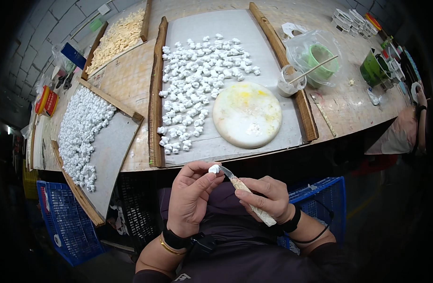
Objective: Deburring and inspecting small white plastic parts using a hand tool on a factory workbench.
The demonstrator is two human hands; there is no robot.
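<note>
My left hand [190, 198] pinches a small white moulded piece [214, 169] between thumb and fingertips, just in front of the table edge. In my right hand [269, 194] is a small knife [238, 183] with a pale, stained, wrapped-looking handle. Its thin curved blade touches or nearly touches the white piece. Beyond my hands lies a round whitish slab [247, 115] smeared with yellow and white. To its left, many similar knobbly white pieces [190, 89] are spread over a pale board [207, 23] with wooden side rails.
A tilted tray [110, 155] of white pieces juts past the table edge at left. Farther back is a tray of cream pieces [122, 33]. At right stand a cup [290, 85] with a stick and a green bowl [321, 61] in plastic. Blue crates [68, 221] sit below; another person [398, 132] is far right.
</note>
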